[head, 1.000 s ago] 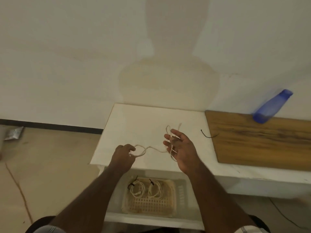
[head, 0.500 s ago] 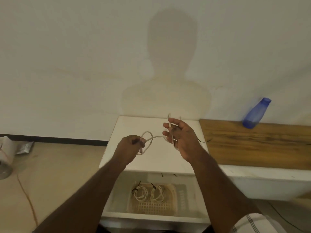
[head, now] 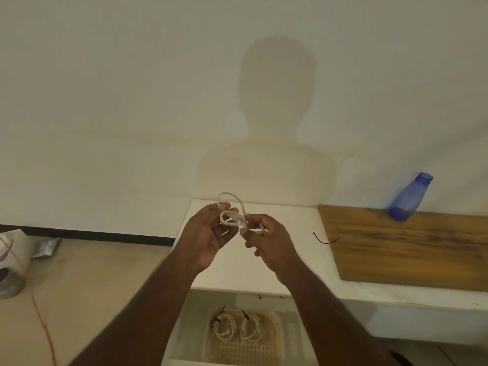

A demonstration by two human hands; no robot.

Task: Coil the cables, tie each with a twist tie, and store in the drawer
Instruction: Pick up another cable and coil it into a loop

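Above the white table (head: 290, 260), the left hand (head: 208, 233) and right hand (head: 266, 239) both pinch the half-coiled white cable (head: 232, 217), fingers curled round its loops. Loose top loop could spring out if either pinch slackens; the twist tie (head: 326, 240) lies apart, so reaching for it risks uncoiling.

A white counter (head: 298, 262) stands against the wall, bearing a wooden board (head: 412, 249) on its right portion and one black twist tie (head: 325, 239) lying partly on the bare white surface, its right end at the board's left edge. A blue bottle (head: 408, 198) stands at the board's far edge, apparently resting on it. Below the counter's front edge an open drawer (head: 184, 336) holds a pale slotted basket (head: 245, 350) containing two coiled white cables (head: 239, 329), each tied in black.
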